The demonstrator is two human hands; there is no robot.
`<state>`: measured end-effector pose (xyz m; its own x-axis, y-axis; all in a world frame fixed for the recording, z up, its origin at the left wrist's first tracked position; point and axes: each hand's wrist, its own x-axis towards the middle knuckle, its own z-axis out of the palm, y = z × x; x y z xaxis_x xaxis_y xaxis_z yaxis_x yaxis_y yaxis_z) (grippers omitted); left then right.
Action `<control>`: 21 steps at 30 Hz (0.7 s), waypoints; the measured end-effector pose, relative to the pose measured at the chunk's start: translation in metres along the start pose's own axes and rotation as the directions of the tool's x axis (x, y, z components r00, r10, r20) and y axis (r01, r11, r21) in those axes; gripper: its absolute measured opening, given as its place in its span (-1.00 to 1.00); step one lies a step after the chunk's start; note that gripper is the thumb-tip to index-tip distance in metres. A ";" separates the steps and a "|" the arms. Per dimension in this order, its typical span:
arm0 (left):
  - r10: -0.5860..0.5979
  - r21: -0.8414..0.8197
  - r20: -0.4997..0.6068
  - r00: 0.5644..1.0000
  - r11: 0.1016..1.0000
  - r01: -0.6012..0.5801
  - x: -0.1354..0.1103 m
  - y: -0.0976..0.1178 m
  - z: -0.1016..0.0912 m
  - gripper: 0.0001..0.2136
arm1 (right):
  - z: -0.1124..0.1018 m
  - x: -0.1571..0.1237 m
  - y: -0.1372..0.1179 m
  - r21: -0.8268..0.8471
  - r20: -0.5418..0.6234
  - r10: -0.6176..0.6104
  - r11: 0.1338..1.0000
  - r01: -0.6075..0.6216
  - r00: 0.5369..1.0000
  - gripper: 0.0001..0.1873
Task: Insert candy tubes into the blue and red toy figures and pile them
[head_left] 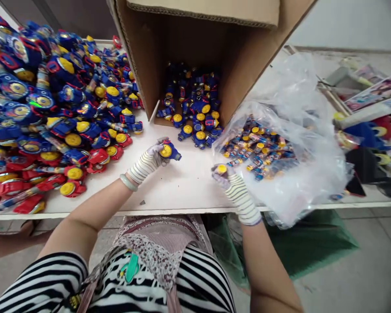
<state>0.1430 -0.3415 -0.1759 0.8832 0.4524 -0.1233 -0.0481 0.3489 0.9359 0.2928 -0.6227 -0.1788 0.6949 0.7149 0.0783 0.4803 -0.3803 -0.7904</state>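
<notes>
My left hand point(154, 157), in a striped glove, is closed on a blue plastic toy point(170, 150) with a round yellow face, held over the white table in front of the carton. My right hand point(224, 174), gloved alike, grips a small tube with a yellow cap point(221, 168); most of the tube is hidden by the fingers. Just beyond the right hand, a clear plastic bag point(299, 161) lies open, with many small yellow-capped tubes point(263, 148) in it. Similar blue toys point(198, 117) lie inside the carton and spill out at its mouth.
An open cardboard carton point(247, 56) lies on its side at the back. A large heap of blue and red toys point(61, 104) covers the table's left. Boxes and coloured items point(368, 100) stand at the far right. Another person's arm point(13, 244) shows at lower left.
</notes>
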 end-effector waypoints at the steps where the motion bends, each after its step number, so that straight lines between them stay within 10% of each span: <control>1: -0.035 -0.130 0.015 0.999 0.991 0.037 -0.009 -0.001 0.006 -0.52 | 0.016 -0.001 -0.010 0.060 0.049 -0.024 0.998 0.022 0.999 -0.59; 5: -0.049 -0.223 0.069 0.996 0.973 0.063 -0.029 -0.006 0.019 -0.46 | 0.066 0.002 -0.046 -0.109 0.129 -0.078 0.990 0.092 0.989 -0.57; 11: 0.067 -0.036 0.032 0.997 0.997 -0.066 -0.036 -0.014 0.020 -0.44 | 0.073 0.003 -0.062 -0.398 0.235 -0.003 0.912 0.099 0.972 -0.52; 15: 0.063 -0.068 0.070 0.996 0.996 -0.058 -0.041 -0.016 0.021 -0.40 | 0.080 -0.006 -0.063 -0.022 0.258 0.075 0.997 -0.072 0.963 -0.47; 18: 0.107 -0.025 0.111 0.988 0.994 -0.105 -0.043 -0.012 0.019 -0.37 | 0.091 -0.009 -0.063 0.403 0.443 0.141 0.850 -0.338 0.885 -0.32; 21: 0.112 0.050 0.084 0.990 0.992 -0.117 -0.042 -0.009 0.017 -0.44 | 0.096 -0.005 -0.063 0.347 0.350 0.149 0.896 -0.276 0.925 -0.36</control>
<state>0.1144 -0.3777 -0.1737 0.9083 0.4182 0.0109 -0.1274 0.2519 0.9593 0.2075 -0.5462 -0.1877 0.5271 0.8098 -0.2577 0.0532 -0.3341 -0.9410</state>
